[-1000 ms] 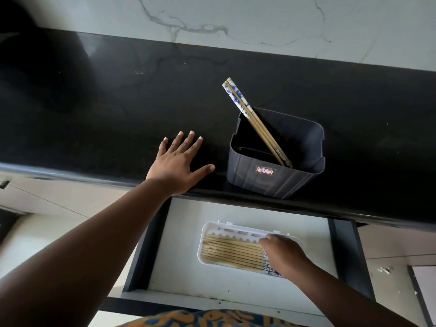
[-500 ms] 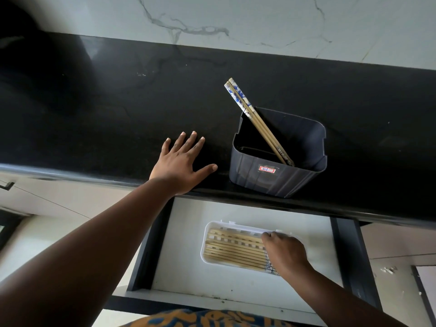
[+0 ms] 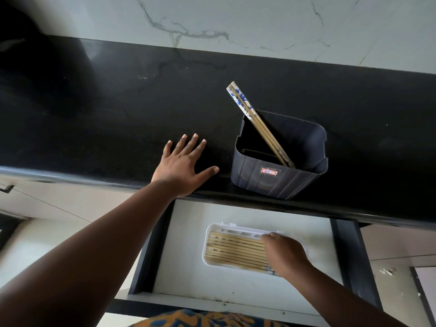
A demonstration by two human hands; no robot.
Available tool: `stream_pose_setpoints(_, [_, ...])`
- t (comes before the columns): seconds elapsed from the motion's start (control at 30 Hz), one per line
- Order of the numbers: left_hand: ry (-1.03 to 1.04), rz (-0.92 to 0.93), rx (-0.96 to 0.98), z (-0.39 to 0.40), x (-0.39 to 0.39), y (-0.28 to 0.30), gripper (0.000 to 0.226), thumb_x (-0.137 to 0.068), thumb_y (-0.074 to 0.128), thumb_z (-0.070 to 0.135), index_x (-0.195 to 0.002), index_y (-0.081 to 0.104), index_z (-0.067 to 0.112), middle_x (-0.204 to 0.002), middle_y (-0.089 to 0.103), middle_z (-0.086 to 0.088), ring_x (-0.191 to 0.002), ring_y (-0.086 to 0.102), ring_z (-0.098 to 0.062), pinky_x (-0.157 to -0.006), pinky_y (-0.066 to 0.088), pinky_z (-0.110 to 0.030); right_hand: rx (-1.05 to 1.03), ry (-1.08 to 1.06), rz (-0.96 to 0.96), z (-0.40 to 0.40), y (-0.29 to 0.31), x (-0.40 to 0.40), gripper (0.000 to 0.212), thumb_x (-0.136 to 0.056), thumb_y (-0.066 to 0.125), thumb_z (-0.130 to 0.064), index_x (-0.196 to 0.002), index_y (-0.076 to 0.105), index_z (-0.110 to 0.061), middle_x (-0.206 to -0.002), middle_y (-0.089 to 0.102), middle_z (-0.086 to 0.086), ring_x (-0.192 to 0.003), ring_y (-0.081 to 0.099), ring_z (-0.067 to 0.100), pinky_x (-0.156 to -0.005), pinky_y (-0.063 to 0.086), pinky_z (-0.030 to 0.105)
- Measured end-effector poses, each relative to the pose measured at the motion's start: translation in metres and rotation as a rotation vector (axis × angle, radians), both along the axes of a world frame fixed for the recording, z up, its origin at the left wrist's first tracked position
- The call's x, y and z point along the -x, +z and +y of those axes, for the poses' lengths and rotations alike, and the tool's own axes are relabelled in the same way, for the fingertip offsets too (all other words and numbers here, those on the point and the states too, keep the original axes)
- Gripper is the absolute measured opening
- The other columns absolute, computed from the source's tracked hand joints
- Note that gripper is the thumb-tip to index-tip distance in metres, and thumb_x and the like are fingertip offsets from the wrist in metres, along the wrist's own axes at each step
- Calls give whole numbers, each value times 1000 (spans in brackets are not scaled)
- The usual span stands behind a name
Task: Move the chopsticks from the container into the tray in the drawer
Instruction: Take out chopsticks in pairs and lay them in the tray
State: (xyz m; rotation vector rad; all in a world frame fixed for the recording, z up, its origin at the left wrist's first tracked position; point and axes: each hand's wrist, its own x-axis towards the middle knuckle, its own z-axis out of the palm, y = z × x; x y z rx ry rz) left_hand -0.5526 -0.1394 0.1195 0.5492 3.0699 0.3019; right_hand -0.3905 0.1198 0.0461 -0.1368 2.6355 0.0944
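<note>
Wooden chopsticks [image 3: 234, 252] lie in rows in the white tray [image 3: 207, 239] in my open drawer [image 3: 184, 251]; my right hand [image 3: 284, 254] rests over them, grip hidden. Two more chopsticks [image 3: 257, 121] lean in the dark container [image 3: 278, 180]. My left hand [image 3: 180, 167] lies spread flat on the desk [image 3: 94, 114].

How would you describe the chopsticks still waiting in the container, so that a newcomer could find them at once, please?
Start at the black countertop above the open drawer. Near its front edge, right of the flat left hand, stands a dark container with a red label. The pair of chopsticks leans inside it, blue-and-white patterned tops poking over the far left corner, unlike the ones lying flat in the white tray below.
</note>
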Motion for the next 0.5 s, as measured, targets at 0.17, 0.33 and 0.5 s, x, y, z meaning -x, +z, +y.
stream_pose_setpoints(0.17, [-3,-8,17,0,1,-1,91,-79,10,85,-153,7,32,-162,0,5,-148,-9,-16,-119,-7,-44,186,60,53,-20,59,-3,18,-90,44,-27,-95,61,-23,-92,65,-5,-89,62,20,-64,41,28])
stream_pose_setpoints(0.33, [-10,-16,40,0,1,-2,91,-78,6,85,-153,3,33,-162,-3,5,-148,-10,-15,-119,-7,-44,749,3,153,-34,172,9,26,-86,54,-45,-111,60,-44,-96,72,-20,-83,66,-3,-76,55,26])
stream_pose_setpoints(0.5, [-7,-30,70,1,0,0,93,-76,1,84,-153,-2,33,-161,-7,6,-147,-13,-15,-119,-6,-45,976,-114,580,-31,250,53,13,-82,66,-31,-94,73,-32,-73,71,-19,-67,66,-3,-65,52,17])
